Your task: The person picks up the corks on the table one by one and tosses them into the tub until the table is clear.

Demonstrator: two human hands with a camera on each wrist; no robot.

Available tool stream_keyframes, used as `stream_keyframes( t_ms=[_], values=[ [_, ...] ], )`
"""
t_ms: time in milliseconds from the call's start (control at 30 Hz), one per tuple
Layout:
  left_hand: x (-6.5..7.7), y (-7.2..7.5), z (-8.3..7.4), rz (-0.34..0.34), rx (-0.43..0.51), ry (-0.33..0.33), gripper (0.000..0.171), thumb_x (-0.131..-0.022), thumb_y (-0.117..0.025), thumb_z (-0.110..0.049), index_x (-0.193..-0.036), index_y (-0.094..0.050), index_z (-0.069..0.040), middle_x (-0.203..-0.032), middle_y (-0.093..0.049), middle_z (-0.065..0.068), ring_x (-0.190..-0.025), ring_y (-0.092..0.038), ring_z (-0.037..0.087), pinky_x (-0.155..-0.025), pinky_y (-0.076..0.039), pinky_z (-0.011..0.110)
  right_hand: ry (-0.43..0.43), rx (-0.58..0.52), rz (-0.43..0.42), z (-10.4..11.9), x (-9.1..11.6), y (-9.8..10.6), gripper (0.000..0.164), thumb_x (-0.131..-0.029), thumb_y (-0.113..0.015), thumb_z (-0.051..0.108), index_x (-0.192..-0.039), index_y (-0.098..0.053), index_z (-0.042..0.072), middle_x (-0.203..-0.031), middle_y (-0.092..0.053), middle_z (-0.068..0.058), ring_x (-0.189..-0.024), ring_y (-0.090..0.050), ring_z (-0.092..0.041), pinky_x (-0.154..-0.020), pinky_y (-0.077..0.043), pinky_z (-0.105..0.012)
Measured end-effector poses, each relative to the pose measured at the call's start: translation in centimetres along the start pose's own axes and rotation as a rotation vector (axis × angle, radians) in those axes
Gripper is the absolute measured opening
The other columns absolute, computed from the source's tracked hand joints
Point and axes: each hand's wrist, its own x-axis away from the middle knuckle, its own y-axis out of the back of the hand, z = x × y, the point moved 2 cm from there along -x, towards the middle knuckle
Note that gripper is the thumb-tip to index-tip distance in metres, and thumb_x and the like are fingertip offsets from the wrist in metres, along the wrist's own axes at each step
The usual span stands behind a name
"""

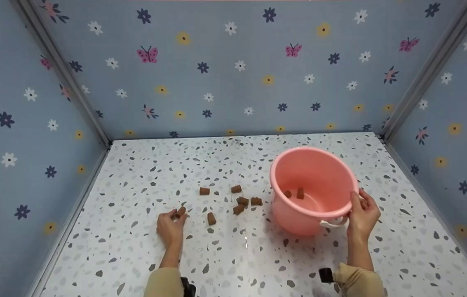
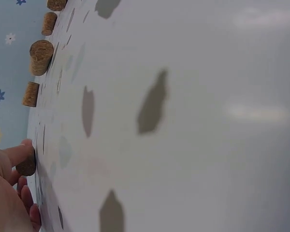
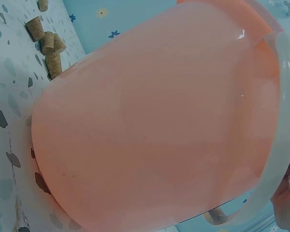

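Observation:
My left hand [image 1: 170, 228] pinches a brown cork [image 1: 181, 211] between thumb and fingers, low at the tabletop on the left. In the left wrist view this held cork [image 2: 27, 165] is partly covered by the thumb and fingers. On the right, my right hand [image 1: 364, 214] grips the rim of a pink bucket [image 1: 299, 220], near its white handle [image 1: 333, 224]. Two corks [image 1: 300, 193] lie inside the bucket. Between the left hand and the bucket, several loose corks [image 1: 211, 218] are scattered. The bucket's side fills most of the right wrist view, with only part of that hand showing.
The white speckled tabletop [image 1: 134, 255] is enclosed by blue flowered panels [image 1: 233, 82] at the back, left and right. A small cluster of corks [image 1: 242, 201] lies just left of the bucket.

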Motion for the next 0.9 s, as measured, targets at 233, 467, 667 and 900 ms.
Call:
stream_keyframes(
  t_ms=[233,467,667,900],
  values=[
    [0.0,-0.1,0.0,-0.001,0.002,-0.003,0.024,-0.072,-0.071,-0.007,-0.092,-0.067,0.005,-0.083,-0.056,0.017,-0.078,-0.052,0.030,-0.072,-0.037,0.042,0.072,0.009,-0.027,-2.7,-1.6,0.8,0.045,-0.070,-0.075,0.026,-0.108,-0.062,0.007,-0.081,-0.058,-0.019,-0.055,-0.058,-0.022,-0.037,-0.044,-0.025],
    [0.0,-0.2,0.1,-0.015,0.026,0.012,0.020,-0.072,-0.072,-0.008,-0.088,-0.068,0.004,-0.080,-0.056,0.015,-0.075,-0.051,0.028,-0.070,-0.037,0.041,0.043,0.034,-0.029,-2.6,-1.5,0.9,0.046,-0.069,-0.075,0.029,-0.109,-0.062,0.009,-0.085,-0.059,-0.019,-0.057,-0.058,-0.023,-0.039,-0.045,-0.025],
    [0.0,-0.2,-0.1,-0.031,0.040,0.007,0.020,-0.072,-0.071,-0.009,-0.087,-0.068,0.005,-0.081,-0.056,0.016,-0.074,-0.052,0.028,-0.070,-0.038,0.041,0.036,0.034,-0.030,-2.5,-1.4,0.9,0.047,-0.069,-0.075,0.030,-0.109,-0.062,0.009,-0.087,-0.059,-0.019,-0.059,-0.059,-0.024,-0.040,-0.046,-0.025],
    [-0.1,-0.4,-0.5,-0.038,0.071,0.003,0.020,-0.072,-0.071,-0.007,-0.088,-0.068,0.005,-0.081,-0.056,0.016,-0.074,-0.053,0.028,-0.069,-0.039,0.039,0.060,0.029,-0.030,-2.5,-1.4,0.9,0.046,-0.069,-0.075,0.028,-0.108,-0.062,0.008,-0.082,-0.058,-0.019,-0.056,-0.058,-0.022,-0.038,-0.045,-0.023]
  ],
)
